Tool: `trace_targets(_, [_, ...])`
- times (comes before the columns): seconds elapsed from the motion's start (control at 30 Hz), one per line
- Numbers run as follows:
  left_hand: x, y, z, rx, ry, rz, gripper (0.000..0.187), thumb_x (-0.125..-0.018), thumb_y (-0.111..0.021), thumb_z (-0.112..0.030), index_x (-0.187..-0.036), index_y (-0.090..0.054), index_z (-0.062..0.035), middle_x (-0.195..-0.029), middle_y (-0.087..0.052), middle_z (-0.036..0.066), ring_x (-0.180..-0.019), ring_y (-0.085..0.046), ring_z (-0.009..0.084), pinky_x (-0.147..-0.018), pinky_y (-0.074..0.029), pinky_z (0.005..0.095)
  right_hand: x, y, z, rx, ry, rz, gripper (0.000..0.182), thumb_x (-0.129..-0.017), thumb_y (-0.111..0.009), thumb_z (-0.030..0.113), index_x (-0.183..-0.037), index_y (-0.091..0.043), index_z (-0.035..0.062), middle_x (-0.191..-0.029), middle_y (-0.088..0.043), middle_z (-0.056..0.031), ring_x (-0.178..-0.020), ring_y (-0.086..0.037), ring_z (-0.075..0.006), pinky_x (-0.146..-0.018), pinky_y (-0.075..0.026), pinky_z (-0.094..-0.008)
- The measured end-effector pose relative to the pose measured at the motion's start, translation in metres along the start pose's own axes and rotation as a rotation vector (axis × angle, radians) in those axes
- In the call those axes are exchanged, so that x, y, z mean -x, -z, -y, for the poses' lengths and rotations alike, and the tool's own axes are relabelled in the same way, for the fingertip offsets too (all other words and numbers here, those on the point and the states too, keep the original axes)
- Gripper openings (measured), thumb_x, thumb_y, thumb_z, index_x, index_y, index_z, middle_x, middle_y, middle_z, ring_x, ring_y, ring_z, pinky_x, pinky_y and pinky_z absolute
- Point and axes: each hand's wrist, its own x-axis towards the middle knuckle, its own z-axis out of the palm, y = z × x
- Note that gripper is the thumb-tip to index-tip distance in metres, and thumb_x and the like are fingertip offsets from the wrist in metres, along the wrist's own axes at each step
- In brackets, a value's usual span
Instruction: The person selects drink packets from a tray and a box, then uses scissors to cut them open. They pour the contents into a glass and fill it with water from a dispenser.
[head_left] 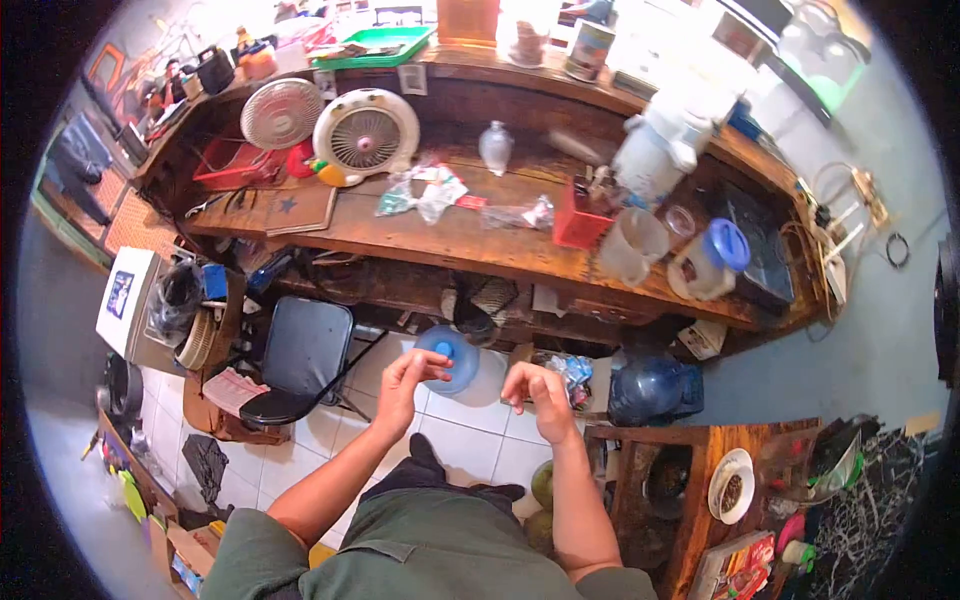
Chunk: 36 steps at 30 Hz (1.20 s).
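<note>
Water jug [455,358] sits on the tiled floor just past my left hand [405,383], lying over on its side, long axis running off to the right, blue cap facing me. Looks see-through, can't tell if anything's in it. A second, darker jug [650,390] stands beyond my right hand [535,392], contents hard to make out too. Both my hands are loosely curled, half open, holding nothing; left fingertips hover right in front of the cap, right hand hangs free beside it, near the crumpled wrappers [572,370].
</note>
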Motion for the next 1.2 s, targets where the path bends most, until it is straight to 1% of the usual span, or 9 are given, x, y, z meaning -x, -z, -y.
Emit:
trace_targets(0.1, [-0.009,0.052,-0.004,-0.011,0.033,-0.089,0.044,-0.102,-0.041,-0.039,-0.101,-0.062,-0.0002,-0.099,-0.067,0.012,-0.086,-0.065,0.0192,-0.086,-0.05,0.035,-0.043,-0.037,-0.025,0.263,-0.273,-0.038,0.035,-0.095,-0.06,0.031,-0.071,-0.055,0.0064,-0.063,-0.048,0.0053,-0.059,-0.041,-0.0026,-0.052,-0.033,-0.0227])
trace_targets(0.33, [-0.05,0.105,-0.004,0.005,0.057,-0.195,0.029,-0.1,-0.052,-0.027,-0.099,-0.064,-0.0001,-0.096,-0.068,0.009,-0.084,-0.063,0.0145,-0.082,-0.05,0.0297,-0.095,-0.068,-0.053,0.292,-0.33,0.015,0.023,-0.091,-0.067,0.021,-0.079,-0.058,0.0043,-0.065,-0.048,0.0072,-0.059,-0.041,-0.0013,-0.053,-0.034,-0.0211])
trace_targets(0.53, [-0.131,0.101,0.015,-0.196,0.062,-0.169,0.023,-0.092,-0.065,-0.022,-0.103,-0.064,-0.002,-0.097,-0.067,0.006,-0.086,-0.063,0.0143,-0.081,-0.049,0.0281,-0.145,-0.018,-0.068,0.398,-0.281,-0.089,0.016,-0.09,-0.068,0.018,-0.09,-0.062,0.0039,-0.074,-0.057,0.0044,-0.064,-0.049,-0.0025,-0.058,-0.041,-0.0203])
trace_targets(0.6, [-0.165,0.095,0.016,-0.507,-0.034,-0.145,0.025,-0.088,-0.068,-0.022,-0.103,-0.064,-0.0028,-0.095,-0.067,0.008,-0.086,-0.064,0.0182,-0.079,-0.049,0.0301,-0.168,0.006,-0.074,0.376,-0.294,-0.111,0.017,-0.089,-0.069,0.018,-0.096,-0.062,0.0041,-0.078,-0.06,0.0022,-0.068,-0.052,-0.0043,-0.064,-0.045,-0.0218])
trace_targets(0.67, [-0.204,0.093,0.028,-0.531,-0.043,-0.132,0.03,-0.085,-0.07,-0.026,-0.105,-0.063,-0.0044,-0.102,-0.065,0.011,-0.093,-0.064,0.0241,-0.082,-0.048,0.0341,-0.195,0.03,-0.081,0.401,-0.283,-0.152,0.019,-0.088,-0.069,0.019,-0.098,-0.062,0.0041,-0.081,-0.062,0.0007,-0.07,-0.055,-0.0057,-0.065,-0.046,-0.0226])
trace_targets(0.73, [-0.242,0.092,0.036,-0.947,-0.265,-0.164,0.036,-0.083,-0.071,-0.03,-0.109,-0.062,-0.0068,-0.114,-0.061,0.013,-0.106,-0.059,0.0302,-0.09,-0.045,0.0397,-0.225,0.052,-0.085,0.414,-0.276,-0.162,0.022,-0.087,-0.07,0.02,-0.1,-0.062,0.0041,-0.084,-0.063,-0.001,-0.072,-0.057,-0.0078,-0.065,-0.047,-0.0242])
trace_targets(0.77, [-0.259,0.094,0.039,-1.026,-0.167,-0.163,0.04,-0.081,-0.071,-0.031,-0.114,-0.06,-0.0109,-0.129,-0.053,0.015,-0.123,-0.046,0.0361,-0.103,-0.035,0.0498,-0.241,0.062,-0.089,0.426,-0.264,-0.19,0.025,-0.087,-0.071,0.021,-0.102,-0.061,0.0041,-0.086,-0.064,-0.0027,-0.073,-0.059,-0.0099,-0.066,-0.048,-0.0259])
trace_targets(0.9, [-0.316,0.099,0.056,-1.451,-0.142,-0.175,0.045,-0.08,-0.068,-0.03,-0.122,-0.058,-0.018,-0.141,-0.045,0.014,-0.136,-0.033,0.0361,-0.11,-0.018,0.065,-0.308,0.107,-0.11,0.593,-0.049,-0.228,0.034,-0.082,-0.073,0.022,-0.108,-0.059,0.0041,-0.1,-0.065,-0.0087,-0.08,-0.062,-0.0188,-0.073,-0.05,-0.0331])
trace_targets(1.2, [-0.317,0.061,0.052,-1.446,-0.056,-0.011,0.046,-0.083,-0.066,-0.04,-0.123,-0.059,-0.0203,-0.14,-0.047,0.005,-0.129,-0.041,0.0338,-0.109,-0.022,0.06,-0.384,0.121,-0.128,0.658,-0.157,-0.157,0.037,-0.083,-0.071,0.025,-0.111,-0.057,0.0052,-0.108,-0.061,-0.0102,-0.084,-0.061,-0.0217,-0.073,-0.049,-0.0362])
